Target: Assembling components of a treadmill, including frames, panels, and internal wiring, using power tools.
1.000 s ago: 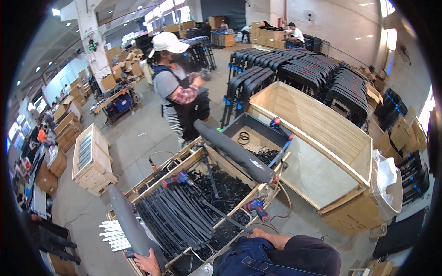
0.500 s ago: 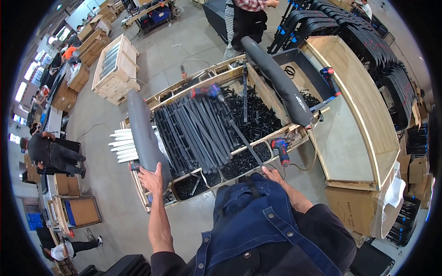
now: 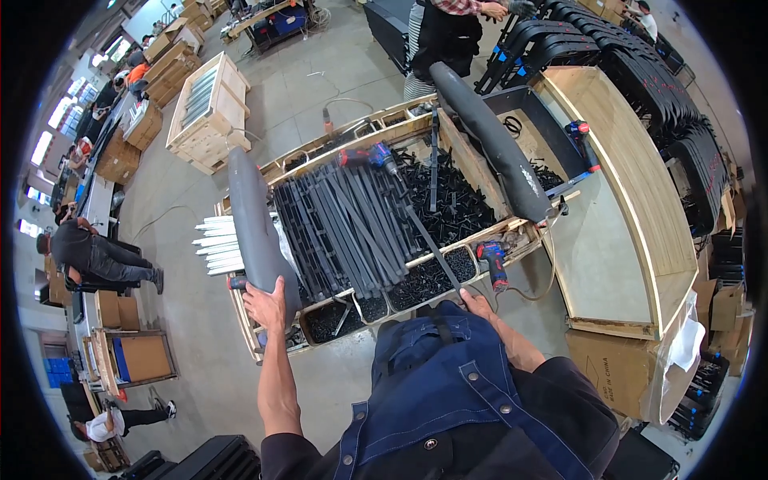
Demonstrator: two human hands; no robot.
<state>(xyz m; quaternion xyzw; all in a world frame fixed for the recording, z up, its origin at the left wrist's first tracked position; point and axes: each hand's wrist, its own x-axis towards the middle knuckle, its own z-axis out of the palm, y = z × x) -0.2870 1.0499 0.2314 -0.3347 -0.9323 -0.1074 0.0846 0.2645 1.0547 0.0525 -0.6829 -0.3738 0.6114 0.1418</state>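
At the near end of a long grey padded support (image 3: 254, 212) lies my left hand (image 3: 266, 304), its thumb apart from the fingers. My right hand (image 3: 477, 306) pinches the near end of a slim black metal bar (image 3: 434, 250), close to my apron. The bar slants away over the front bins toward a pile of similar black tubes (image 3: 344, 224) in a wooden bench. A red and blue cordless drill (image 3: 372, 158) lies over the pile's far end. Another power driver (image 3: 494, 264) hangs by the bench's front right corner, left of its hose.
A second padded support (image 3: 496, 148) spans the bench's right side. Small black parts (image 3: 440, 192) fill its middle compartment, and bins (image 3: 332, 322) line the front. A curved wooden side table (image 3: 616, 192) stands right. White bars (image 3: 218, 244) protrude left. A co-worker (image 3: 448, 40) stands beyond the bench.
The scene has shifted slightly right in view. My hands keep their places on the support and the bar. The co-worker beyond the bench now reaches toward the stacked black frames.
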